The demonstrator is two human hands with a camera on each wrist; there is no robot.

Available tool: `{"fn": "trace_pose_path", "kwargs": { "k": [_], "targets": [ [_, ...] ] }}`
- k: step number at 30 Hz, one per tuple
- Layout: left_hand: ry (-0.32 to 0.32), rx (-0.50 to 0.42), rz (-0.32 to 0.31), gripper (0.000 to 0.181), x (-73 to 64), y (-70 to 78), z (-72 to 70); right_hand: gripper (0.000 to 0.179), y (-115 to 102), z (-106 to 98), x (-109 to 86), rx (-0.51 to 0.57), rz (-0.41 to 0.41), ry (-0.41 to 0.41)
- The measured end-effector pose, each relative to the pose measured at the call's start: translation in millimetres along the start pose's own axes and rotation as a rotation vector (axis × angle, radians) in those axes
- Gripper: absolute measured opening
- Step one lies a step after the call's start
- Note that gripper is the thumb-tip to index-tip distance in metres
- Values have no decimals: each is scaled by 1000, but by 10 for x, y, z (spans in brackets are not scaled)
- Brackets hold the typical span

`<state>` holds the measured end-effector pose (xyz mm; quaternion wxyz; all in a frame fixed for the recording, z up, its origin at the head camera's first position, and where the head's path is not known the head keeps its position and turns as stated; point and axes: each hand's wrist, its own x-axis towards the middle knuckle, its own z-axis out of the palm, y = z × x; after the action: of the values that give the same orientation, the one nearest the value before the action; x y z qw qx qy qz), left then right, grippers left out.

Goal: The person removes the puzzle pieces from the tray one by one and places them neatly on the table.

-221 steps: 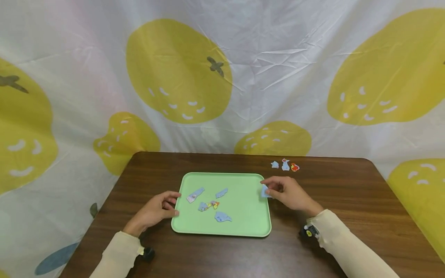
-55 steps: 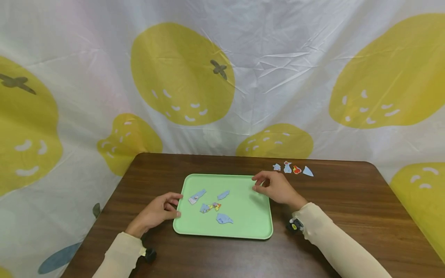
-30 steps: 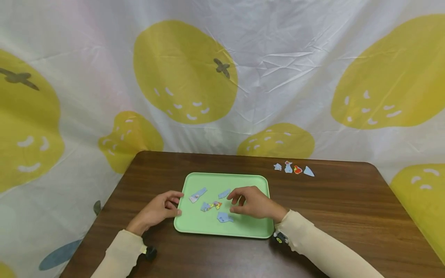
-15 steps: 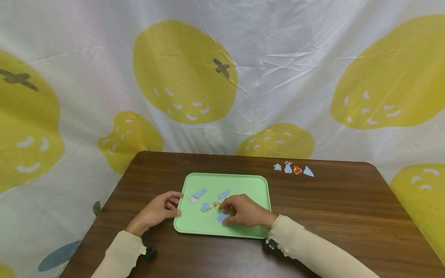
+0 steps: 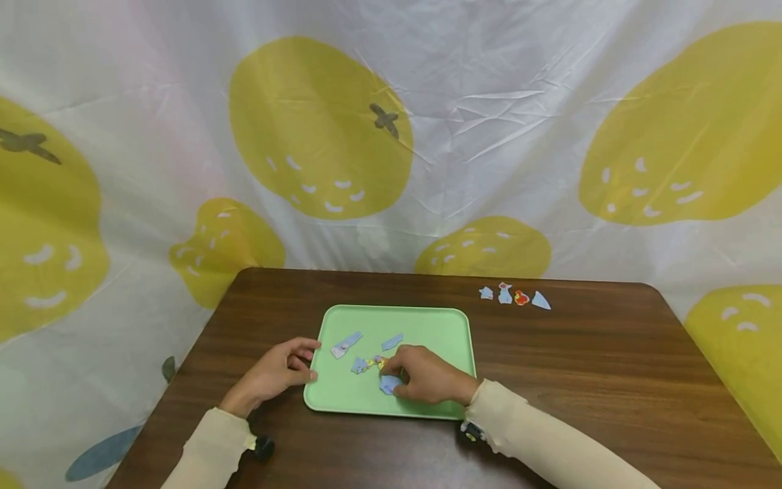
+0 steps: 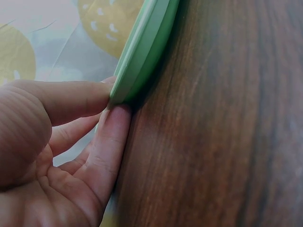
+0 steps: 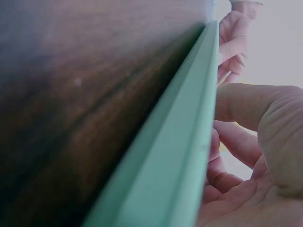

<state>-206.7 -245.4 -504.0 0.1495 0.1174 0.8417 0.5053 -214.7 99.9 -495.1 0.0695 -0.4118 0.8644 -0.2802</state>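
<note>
My left hand (image 5: 277,370) holds the left rim of the light green tray (image 5: 442,329). Its thumb and fingers pinch that edge in the left wrist view. Over the tray's middle, my right hand (image 5: 427,375) has curled its thumb and fingers about a flat blue puzzle piece (image 5: 389,384), covering the piece's right end. Beside the fingertips lies a cluster of joined pieces (image 5: 360,365), blue at left and yellow-orange at right. Farther back on the tray are a small blue piece (image 5: 392,341) and a long blue-grey piece (image 5: 347,345). The tray rim hides the right fingertips in the right wrist view.
Beyond the tray, at the back right of the brown table (image 5: 580,339), lie a small pale blue piece (image 5: 486,293), a blue piece with red (image 5: 505,294), a red-yellow piece (image 5: 521,297) and a blue triangular piece (image 5: 541,300). A lemon-patterned curtain (image 5: 452,156) hangs behind.
My right hand set the triangular piece down at the back right, then came left and forward over the tray to the blue piece. My left hand has stayed on the rim.
</note>
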Motion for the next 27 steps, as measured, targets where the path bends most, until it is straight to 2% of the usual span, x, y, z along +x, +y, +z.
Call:
{"fn": "trace_pose_path", "kwargs": {
  "k": [11, 21, 27],
  "targets": [
    [-3, -1, -3, 60, -2, 13, 7, 23, 21, -43, -85, 124, -19, 28],
    [19, -9, -19, 59, 15, 8, 22, 28, 28, -117, -136, 176, 9, 58],
    [27, -2, -21, 59, 2, 18, 32, 28, 50, -140, -161, 171, 5, 98]
  ]
}}
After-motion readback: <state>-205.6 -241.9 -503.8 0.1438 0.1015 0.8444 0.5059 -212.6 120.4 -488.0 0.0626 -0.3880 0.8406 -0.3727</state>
